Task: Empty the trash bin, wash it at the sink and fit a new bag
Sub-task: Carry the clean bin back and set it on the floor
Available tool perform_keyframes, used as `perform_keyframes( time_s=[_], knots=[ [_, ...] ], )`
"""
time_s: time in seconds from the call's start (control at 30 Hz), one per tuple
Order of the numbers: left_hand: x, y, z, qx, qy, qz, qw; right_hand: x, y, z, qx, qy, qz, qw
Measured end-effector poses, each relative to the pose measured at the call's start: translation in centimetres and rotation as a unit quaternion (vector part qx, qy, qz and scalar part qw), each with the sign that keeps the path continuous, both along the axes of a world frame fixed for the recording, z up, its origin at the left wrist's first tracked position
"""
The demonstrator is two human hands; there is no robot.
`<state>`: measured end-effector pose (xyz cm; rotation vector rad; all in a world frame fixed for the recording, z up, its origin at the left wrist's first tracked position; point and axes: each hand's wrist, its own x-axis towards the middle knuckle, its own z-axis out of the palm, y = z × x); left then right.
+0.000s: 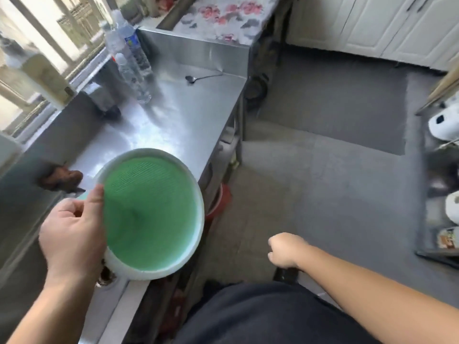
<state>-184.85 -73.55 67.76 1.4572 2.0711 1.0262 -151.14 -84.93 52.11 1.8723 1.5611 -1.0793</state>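
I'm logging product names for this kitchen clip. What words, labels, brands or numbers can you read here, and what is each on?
No text can be read.
Water bottle: blue label, print blurred.
Packet on the right-hand shelf: printed, too small and blurred.
Trash bin held by the left hand: no marking visible.

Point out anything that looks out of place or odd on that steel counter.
A lone spoon lies loose on the bare steel counter near its back corner. The green bin, gripped by the left hand, juts past the counter's front edge. No spill or damage shows.
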Motion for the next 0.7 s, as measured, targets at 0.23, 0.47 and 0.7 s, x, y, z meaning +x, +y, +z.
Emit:
perform_keyframes(
  time_s=[0.23,0.47,0.7],
  knots=[
    [11.3,1.1,0.2,-0.013,-0.073,-0.029,0.997,12.7,-5.2,-0.1,-0.014,0.006,-0.071,0.997],
    [27.4,1.1,-1.9,0.0,-0.001,-0.162,0.987,20.3,-8.7,0.0,0.008,0.026,-0.158,0.987],
    [35.9,3.6,-10.1,-0.206,-0.072,-0.157,0.963,24.3,-10.6,-2.0,-0.019,0.05,-0.237,0.97]
  ],
)
